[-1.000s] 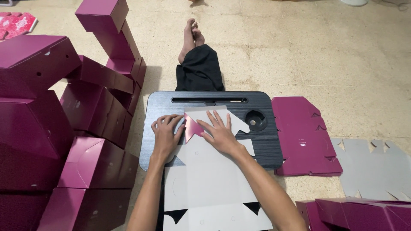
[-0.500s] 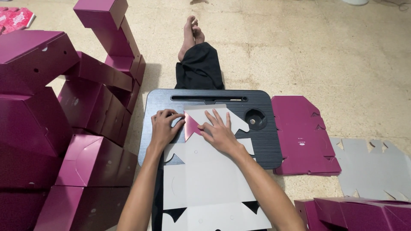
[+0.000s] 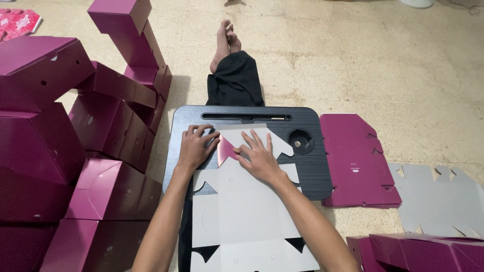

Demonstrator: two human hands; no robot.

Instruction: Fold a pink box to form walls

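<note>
I see both hands down on a flat card blank (image 3: 242, 211), grey side up, lying lengthwise on a black tray (image 3: 312, 171) with a ribbed surface, a slot along its far edge and a round cup recess. The left hand (image 3: 194, 148) lies curled on the card's far left corner, fingers bent and pressing. The right hand (image 3: 259, 157) is spread flat, fingers fanned, holding down a folded flap (image 3: 225, 149), a small glossy magenta triangle showing between the two hands. I can't tell whether the left fingertips grip the flap's edge or only rest beside it.

The blank has notched, die-cut edges and dark triangular cutouts near me. Left of the tray stands a heap of made-up magenta boxes (image 3: 101, 126), shiny and angular. Right of it lies a flat magenta blank (image 3: 355, 161), then a grey one (image 3: 438, 199), on a speckled stone floor (image 3: 393, 65).
</note>
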